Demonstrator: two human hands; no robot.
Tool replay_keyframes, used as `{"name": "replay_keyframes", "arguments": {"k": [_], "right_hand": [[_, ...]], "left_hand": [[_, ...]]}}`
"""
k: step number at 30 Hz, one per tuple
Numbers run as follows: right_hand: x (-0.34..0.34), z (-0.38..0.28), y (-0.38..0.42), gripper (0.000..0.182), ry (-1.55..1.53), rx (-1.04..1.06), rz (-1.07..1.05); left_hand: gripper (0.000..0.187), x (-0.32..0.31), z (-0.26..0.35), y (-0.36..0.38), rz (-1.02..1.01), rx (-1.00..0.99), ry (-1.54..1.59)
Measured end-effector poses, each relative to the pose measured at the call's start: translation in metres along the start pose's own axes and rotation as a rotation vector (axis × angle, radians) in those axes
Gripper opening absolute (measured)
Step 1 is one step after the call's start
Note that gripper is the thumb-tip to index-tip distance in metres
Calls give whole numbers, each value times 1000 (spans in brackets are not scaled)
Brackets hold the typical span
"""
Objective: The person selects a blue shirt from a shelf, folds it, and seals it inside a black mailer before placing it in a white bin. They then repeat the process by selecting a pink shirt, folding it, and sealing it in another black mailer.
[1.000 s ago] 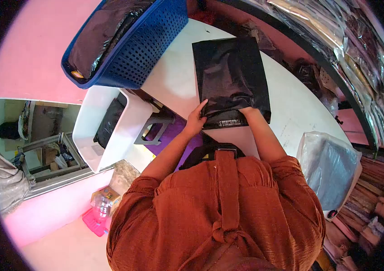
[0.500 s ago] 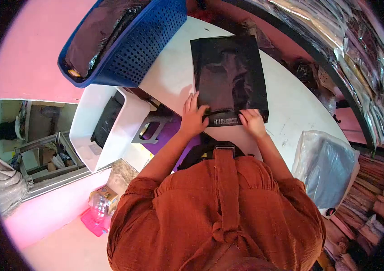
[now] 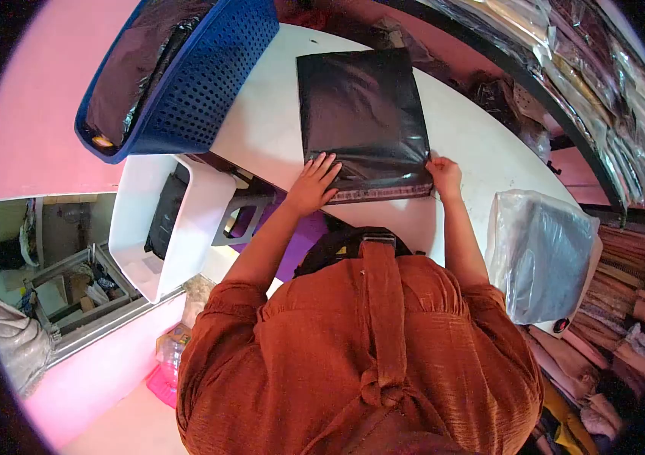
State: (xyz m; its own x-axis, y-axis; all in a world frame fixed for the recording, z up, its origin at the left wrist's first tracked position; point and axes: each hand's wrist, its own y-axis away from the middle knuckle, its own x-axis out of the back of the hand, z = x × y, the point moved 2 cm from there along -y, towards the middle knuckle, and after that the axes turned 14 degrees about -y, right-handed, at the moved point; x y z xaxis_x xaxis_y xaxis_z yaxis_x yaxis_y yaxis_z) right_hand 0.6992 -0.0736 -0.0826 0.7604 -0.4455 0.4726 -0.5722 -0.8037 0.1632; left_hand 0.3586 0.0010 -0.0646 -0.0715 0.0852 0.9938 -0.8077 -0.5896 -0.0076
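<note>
A black plastic mailing bag [image 3: 360, 114] lies flat on the white table [image 3: 269, 129] in front of me. Along its near edge runs a strip with printed marks. My left hand [image 3: 313, 184] rests on the bag's lower left corner, fingers stretched out over the plastic. At the lower right side, my right hand [image 3: 445, 176] has its thumb and fingers pinched together on the bag's edge.
A blue perforated basket [image 3: 194, 98] holding black packages stands at the table's left. Below it is a white bin [image 3: 212, 197] with a black package inside. A plastic-wrapped stack [image 3: 538, 258] sits at right, near wrapped goods [image 3: 603, 98] and folded fabrics [image 3: 626, 303].
My right hand has moved from the bag's near edge out to its right side. My left hand's fingers now lie flat on the plastic. More of the printed strip shows.
</note>
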Motion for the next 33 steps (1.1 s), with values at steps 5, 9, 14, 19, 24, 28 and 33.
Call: {"name": "replay_keyframes", "arguments": {"k": [5,9,14,19,24,28,33], "right_hand": [[4,-23,23,39,252,258,188],[-19,-93,14,52,249,589,260],[-85,-111,-11,56,442,685,145],[-109,-81,-24,61,617,602,-11],[-110,-73,-27,62,600,619,-4],[-110,-76,-27,61,598,604,-6],[-112,-75,-27,62,571,604,10]], "left_hand": [[49,15,-5,-4,-90,19,113],[42,32,-13,-44,169,184,203],[59,29,-1,-90,319,380,-123],[70,1,-9,-88,174,332,-120],[69,-1,-11,-86,227,328,-82],[69,2,-11,-88,226,330,-83],[71,3,-13,-86,238,315,-75]]}}
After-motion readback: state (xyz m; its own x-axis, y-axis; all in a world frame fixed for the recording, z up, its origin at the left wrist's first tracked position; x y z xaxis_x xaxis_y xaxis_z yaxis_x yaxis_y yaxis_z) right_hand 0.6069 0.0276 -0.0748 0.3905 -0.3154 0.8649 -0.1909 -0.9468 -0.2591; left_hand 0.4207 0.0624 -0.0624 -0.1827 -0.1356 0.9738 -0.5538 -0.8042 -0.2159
